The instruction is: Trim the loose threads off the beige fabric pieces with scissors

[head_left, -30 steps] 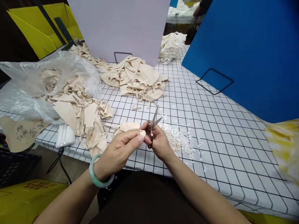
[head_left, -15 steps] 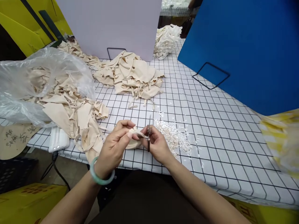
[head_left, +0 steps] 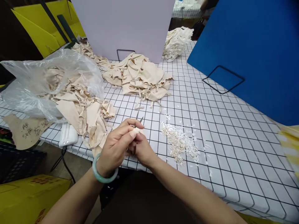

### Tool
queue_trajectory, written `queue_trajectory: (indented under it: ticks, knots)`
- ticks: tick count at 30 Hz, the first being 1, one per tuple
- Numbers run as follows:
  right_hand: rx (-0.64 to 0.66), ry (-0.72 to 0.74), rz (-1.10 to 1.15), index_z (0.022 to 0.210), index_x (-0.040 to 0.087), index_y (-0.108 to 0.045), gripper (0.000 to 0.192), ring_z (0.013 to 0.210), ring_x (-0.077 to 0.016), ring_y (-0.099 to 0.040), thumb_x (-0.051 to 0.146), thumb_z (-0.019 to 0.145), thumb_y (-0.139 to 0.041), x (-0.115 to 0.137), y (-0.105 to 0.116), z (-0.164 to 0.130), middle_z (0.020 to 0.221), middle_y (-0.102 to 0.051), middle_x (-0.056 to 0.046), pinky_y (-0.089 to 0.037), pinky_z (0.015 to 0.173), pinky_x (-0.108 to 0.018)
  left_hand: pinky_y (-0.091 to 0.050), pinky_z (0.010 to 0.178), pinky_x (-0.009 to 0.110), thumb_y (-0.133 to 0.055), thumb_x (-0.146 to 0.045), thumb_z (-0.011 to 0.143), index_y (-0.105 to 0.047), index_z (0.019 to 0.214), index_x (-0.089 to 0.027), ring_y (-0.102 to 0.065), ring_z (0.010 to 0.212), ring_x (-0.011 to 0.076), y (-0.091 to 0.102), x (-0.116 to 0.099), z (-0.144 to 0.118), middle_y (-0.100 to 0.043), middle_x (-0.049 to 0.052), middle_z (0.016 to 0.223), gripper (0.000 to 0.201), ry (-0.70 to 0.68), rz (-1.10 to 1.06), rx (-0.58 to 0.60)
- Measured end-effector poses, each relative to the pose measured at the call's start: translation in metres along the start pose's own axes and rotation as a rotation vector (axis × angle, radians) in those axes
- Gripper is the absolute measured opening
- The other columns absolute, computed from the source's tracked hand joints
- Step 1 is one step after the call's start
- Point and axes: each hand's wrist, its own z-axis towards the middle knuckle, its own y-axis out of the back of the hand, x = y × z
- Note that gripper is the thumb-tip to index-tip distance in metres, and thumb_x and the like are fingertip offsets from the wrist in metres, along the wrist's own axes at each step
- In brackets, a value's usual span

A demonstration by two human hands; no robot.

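Observation:
At the table's near edge my two hands meet. My left hand (head_left: 115, 144), with a green bangle at the wrist, is closed in a pinch on a cream fabric piece (head_left: 135, 131), mostly hidden by the fingers. Pressed against it, my right hand (head_left: 144, 152) is closed around small scissors (head_left: 137, 115). Their two blade tips show apart, pointing away beyond the left fingers; the handles are hidden. To the right of the hands lies a scatter of small white and cream clippings (head_left: 181, 144).
Cream fabric pieces (head_left: 91, 113) spill from a clear plastic bag (head_left: 21, 93) at left. Another fabric pile (head_left: 144, 74) lies farther back. A lilac panel (head_left: 123, 25) and a blue panel (head_left: 252, 46) stand behind. A white power strip (head_left: 68, 134) sits at the left edge.
My right hand has moved left against my left hand, and the scissors now point away beyond the left fingers. The view has shifted slightly left.

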Motion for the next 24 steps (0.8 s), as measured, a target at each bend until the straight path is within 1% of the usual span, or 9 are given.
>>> queue_trajectory:
  ticks: [2,3,5,8,11,13,16,20,24]
  knots:
    - [-0.024,-0.008,-0.072,0.086,0.024,-0.053,0.041,0.063,-0.0128,-0.052,0.051,0.071,-0.079,-0.002,0.007,-0.009,0.072,-0.054,0.004,-0.047,0.060,-0.028,-0.049,0.071,0.029,-0.050,-0.028,0.099,-0.067,0.074,-0.017,-0.053,0.076,0.0144,-0.002,0.009,0.001,-0.056,0.008,0.106,0.032,0.070,-0.089,-0.076]
    - [-0.053,0.006,-0.156,0.089,0.024,-0.054,0.041,0.070,-0.0145,-0.055,0.050,0.072,-0.079,0.000,0.015,-0.014,0.078,-0.057,0.003,-0.049,0.066,-0.030,-0.047,0.067,0.028,-0.050,-0.029,0.099,-0.066,0.074,-0.017,-0.050,0.071,0.0129,-0.002,0.013,0.001,-0.055,0.007,0.104,0.032,0.090,-0.093,-0.105]
    - [-0.117,0.052,-0.420,0.091,0.024,-0.058,0.038,0.084,-0.0195,-0.058,0.050,0.074,-0.079,0.010,0.035,-0.026,0.089,-0.061,-0.001,-0.050,0.079,-0.036,-0.045,0.064,0.028,-0.049,-0.031,0.099,-0.065,0.076,-0.017,-0.047,0.069,0.0125,-0.004,0.021,0.000,-0.053,0.006,0.099,0.032,0.090,-0.043,-0.130]
    - [-0.166,0.125,-0.826,0.086,0.025,-0.065,0.036,0.092,-0.0267,-0.057,0.052,0.069,-0.082,0.024,0.061,-0.046,0.092,-0.061,-0.005,-0.047,0.085,-0.045,-0.045,0.068,0.029,-0.046,-0.032,0.100,-0.063,0.077,-0.017,-0.051,0.078,0.0162,-0.013,0.031,-0.004,-0.051,0.007,0.099,0.033,0.041,0.057,-0.099]
    - [-0.177,0.197,-1.040,0.079,0.025,-0.066,0.038,0.090,-0.0291,-0.057,0.053,0.065,-0.085,0.031,0.072,-0.064,0.088,-0.063,-0.006,-0.045,0.085,-0.048,-0.047,0.078,0.032,-0.041,-0.031,0.102,-0.061,0.078,-0.018,-0.052,0.097,0.0218,-0.025,0.041,-0.007,-0.050,0.009,0.103,0.034,-0.003,0.122,-0.051]
    - [-0.184,0.218,-1.103,0.073,0.024,-0.064,0.038,0.085,-0.0275,-0.057,0.054,0.065,-0.085,0.031,0.074,-0.073,0.082,-0.063,-0.006,-0.045,0.081,-0.046,-0.046,0.086,0.034,-0.038,-0.031,0.103,-0.059,0.079,-0.018,-0.050,0.105,0.0238,-0.032,0.045,-0.008,-0.049,0.010,0.104,0.034,-0.025,0.159,-0.020]
    - [-0.189,0.223,-1.118,0.066,0.023,-0.060,0.039,0.074,-0.0230,-0.056,0.053,0.067,-0.084,0.031,0.075,-0.080,0.069,-0.060,-0.003,-0.043,0.074,-0.042,-0.044,0.091,0.035,-0.037,-0.029,0.103,-0.056,0.078,-0.018,-0.049,0.106,0.0237,-0.037,0.047,-0.009,-0.047,0.009,0.105,0.033,-0.034,0.194,0.039]
    - [-0.194,0.238,-1.123,0.059,0.023,-0.054,0.043,0.065,-0.0195,-0.052,0.051,0.066,-0.086,0.032,0.076,-0.082,0.061,-0.057,0.000,-0.040,0.070,-0.038,-0.043,0.090,0.036,-0.038,-0.024,0.102,-0.053,0.076,-0.018,-0.048,0.104,0.0235,-0.039,0.046,-0.009,-0.046,0.009,0.100,0.031,-0.087,0.248,0.077]
    - [-0.181,0.257,-1.132,0.058,0.023,-0.052,0.045,0.062,-0.0178,-0.051,0.053,0.068,-0.084,0.032,0.075,-0.081,0.057,-0.056,0.000,-0.040,0.071,-0.038,-0.042,0.089,0.035,-0.035,-0.020,0.102,-0.052,0.077,-0.018,-0.047,0.104,0.0224,-0.038,0.049,-0.010,-0.046,0.009,0.102,0.030,-0.125,0.280,0.106]
